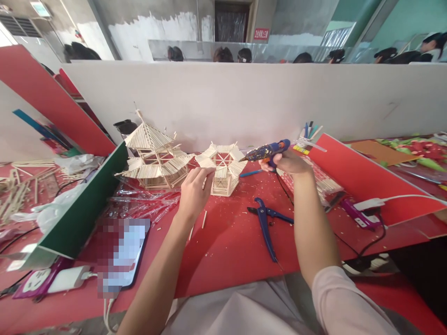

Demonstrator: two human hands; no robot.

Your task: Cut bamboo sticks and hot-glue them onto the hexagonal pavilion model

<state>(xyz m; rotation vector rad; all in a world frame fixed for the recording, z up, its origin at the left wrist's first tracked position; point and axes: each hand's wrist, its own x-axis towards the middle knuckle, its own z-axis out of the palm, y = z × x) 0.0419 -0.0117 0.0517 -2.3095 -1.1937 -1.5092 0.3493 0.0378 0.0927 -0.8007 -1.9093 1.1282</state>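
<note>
My right hand point(284, 163) is wrapped round a blue hot glue gun point(267, 151), whose nozzle points left toward a small stick pavilion point(223, 181). That pavilion is built of pale wooden sticks, with sloping roof panels round an open six-sided top. My left hand point(197, 186) is at its front left, fingers pinched together by the roof edge; what they hold, if anything, is hidden. A taller stick pavilion point(153, 158) with a pointed roof stands to the left. Two loose sticks point(204, 219) lie below my left hand.
Blue pipe cutters point(266, 223) lie on the red table point(226, 256), right of centre. A phone point(129, 256) lies at front left beside a green divider point(94, 200). A red divider point(370, 181) and a purple power strip point(361, 214) are at right. A white partition point(244, 102) closes the back.
</note>
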